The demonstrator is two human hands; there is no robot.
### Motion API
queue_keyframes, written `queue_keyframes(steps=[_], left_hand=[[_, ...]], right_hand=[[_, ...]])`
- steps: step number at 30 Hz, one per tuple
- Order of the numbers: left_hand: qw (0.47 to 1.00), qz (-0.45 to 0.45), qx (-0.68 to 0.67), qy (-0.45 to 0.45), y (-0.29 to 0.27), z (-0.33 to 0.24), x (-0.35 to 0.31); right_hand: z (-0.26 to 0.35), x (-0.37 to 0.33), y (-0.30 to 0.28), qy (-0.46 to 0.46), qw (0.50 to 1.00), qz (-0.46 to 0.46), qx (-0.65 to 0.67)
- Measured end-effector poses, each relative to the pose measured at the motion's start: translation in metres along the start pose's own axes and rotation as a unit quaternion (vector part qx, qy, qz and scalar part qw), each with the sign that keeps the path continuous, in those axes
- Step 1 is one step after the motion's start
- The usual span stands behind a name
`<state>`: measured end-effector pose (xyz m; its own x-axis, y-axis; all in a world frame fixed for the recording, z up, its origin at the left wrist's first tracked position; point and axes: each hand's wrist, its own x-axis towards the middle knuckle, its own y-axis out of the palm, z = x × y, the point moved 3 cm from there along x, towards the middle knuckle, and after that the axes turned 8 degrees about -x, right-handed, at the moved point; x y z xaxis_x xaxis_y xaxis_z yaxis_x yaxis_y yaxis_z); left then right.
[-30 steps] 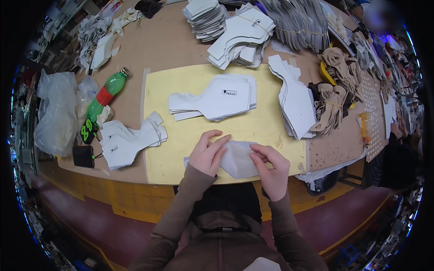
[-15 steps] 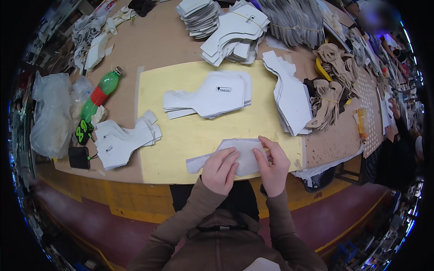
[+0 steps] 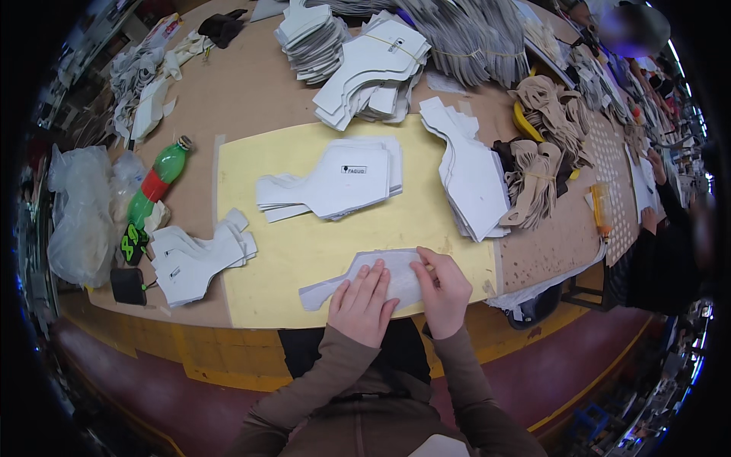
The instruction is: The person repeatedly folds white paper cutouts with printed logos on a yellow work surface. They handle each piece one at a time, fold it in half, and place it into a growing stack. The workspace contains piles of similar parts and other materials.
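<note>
A flat cut piece of grey-white material (image 3: 403, 283), wide at the right with a narrow tail at the left, lies on the yellow sheet (image 3: 251, 293) near the table's front edge. My left hand (image 3: 361, 311) rests flat on its middle, fingers stretched out. At the piece's right edge, my right hand (image 3: 445, 295) has thumb and forefinger pinched together on the rim. Beyond the hands is a stack of similar white pieces (image 3: 346, 179) with a small printed label. More stacked white pieces (image 3: 474, 183) lie to the right, and another fanned group (image 3: 194, 263) to the left.
A green bottle (image 3: 164, 171) lies at the left beside clear plastic bags (image 3: 82, 221) and a black box-like item (image 3: 128, 286). Banded white stacks (image 3: 373, 72) and grey bundles (image 3: 472, 38) occupy the back. Beige bundles (image 3: 537, 179) and an orange bottle (image 3: 601, 209) are at right.
The view has shifted, so the table appears lower and further left. My left fingers, bent before, now lie flat on the piece. My right hand stays at its right edge.
</note>
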<state>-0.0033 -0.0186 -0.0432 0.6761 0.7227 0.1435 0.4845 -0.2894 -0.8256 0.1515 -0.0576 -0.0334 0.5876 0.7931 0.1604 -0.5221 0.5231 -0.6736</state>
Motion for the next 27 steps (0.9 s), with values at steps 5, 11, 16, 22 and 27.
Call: queue_keyframes(steps=[5, 11, 16, 22, 27], left_hand=[[0.999, -0.018, -0.02, -0.016, 0.008, 0.001, 0.008], [1.0, -0.004, 0.011, -0.023, 0.005, -0.001, 0.011], [0.998, 0.029, 0.052, -0.035, 0.008, 0.0, 0.01], [0.992, 0.077, 0.091, -0.035, 0.01, 0.004, 0.009], [0.996, 0.05, 0.058, -0.044, 0.006, 0.001, 0.01]], right_hand=[[-0.004, -0.001, 0.003, -0.019, 1.0, -0.018, -0.001], [-0.003, 0.002, 0.002, -0.067, 0.99, -0.069, -0.104], [0.019, -0.025, -0.001, -0.141, 0.983, -0.084, -0.085], [0.019, -0.04, 0.016, -0.153, 0.943, 0.181, -0.232], [0.007, -0.024, 0.006, -0.125, 0.936, 0.162, -0.286]])
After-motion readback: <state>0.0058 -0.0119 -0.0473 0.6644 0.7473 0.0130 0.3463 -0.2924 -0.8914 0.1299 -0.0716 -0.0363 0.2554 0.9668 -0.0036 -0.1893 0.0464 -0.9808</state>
